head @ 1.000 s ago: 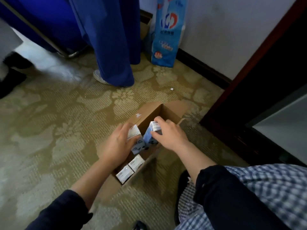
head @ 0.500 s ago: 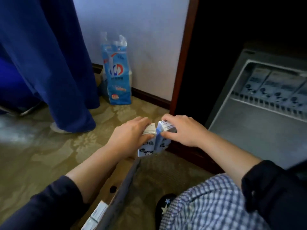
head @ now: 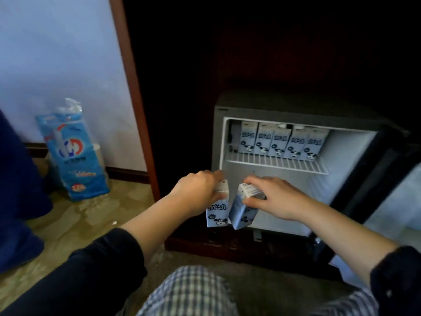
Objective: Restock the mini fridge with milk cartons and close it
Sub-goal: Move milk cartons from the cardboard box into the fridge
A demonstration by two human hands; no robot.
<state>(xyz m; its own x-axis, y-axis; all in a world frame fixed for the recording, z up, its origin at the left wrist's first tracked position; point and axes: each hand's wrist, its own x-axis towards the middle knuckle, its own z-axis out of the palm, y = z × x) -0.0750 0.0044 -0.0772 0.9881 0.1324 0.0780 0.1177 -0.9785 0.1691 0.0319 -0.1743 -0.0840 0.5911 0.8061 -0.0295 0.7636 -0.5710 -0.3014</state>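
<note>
Dim cabinet recess, patterned carpet (head: 68, 224) underfoot, blue plastic package (head: 73, 160) against the pale wall to the left. Mini fridge (head: 217, 137) sat in the recess, its door (head: 360, 183) swung open to the right. Five milk cartons (head: 278, 143) stood upright in one row at the back of the wire shelf (head: 262, 160), starting near its left edge; some room seemed to remain at the right edge. Lower fridge floor (head: 280, 222) showed white beneath. Left grip (head: 198, 190) was curled over the top of the left carton (head: 216, 215), which hung upright in front of the fridge's lower left corner. Right grip (head: 273, 197) pinched the top of the right carton (head: 241, 213), which hung tilted, base swung toward its neighbour. The two hung just beside each other; contact could not be told. Neither had reached a resting place. Step in hand, by my reading: carry both inside and set them down. To do it well: level the tilted carton before it passes the frame, go in under the front edge of the wire shelf without catching its bars, seat one carton at the back left corner of the lower floor and the other flush beside it, printed faces forward like the row above. Let go only once each base sits flat, since cartons held by the top may tip.
</note>
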